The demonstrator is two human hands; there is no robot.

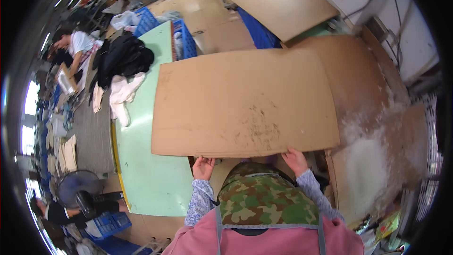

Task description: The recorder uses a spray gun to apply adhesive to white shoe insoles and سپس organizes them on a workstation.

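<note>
A large brown cardboard sheet point(207, 104) spans the space in front of me, with dark smudges right of its middle. Its near edge looks layered. My left hand point(204, 167) grips that edge left of my body, fingertips curled under the board. Farther right along the same edge, my right hand point(296, 161) is closed on it, the thumb over the top and the other fingers mostly hidden beneath. The sheet's left part overlaps a green tabletop point(155, 184), and its right side meets a brown board surface point(351, 71).
White dust or fluff covers a worn board point(363, 160) on the right. Another cardboard sheet point(283, 7) lies over a blue crate point(257, 30) ahead. Black cloth point(127, 56) and white socks point(123, 95) lie at left. A fan point(80, 191) stands lower left; a person point(80, 47) sits beyond.
</note>
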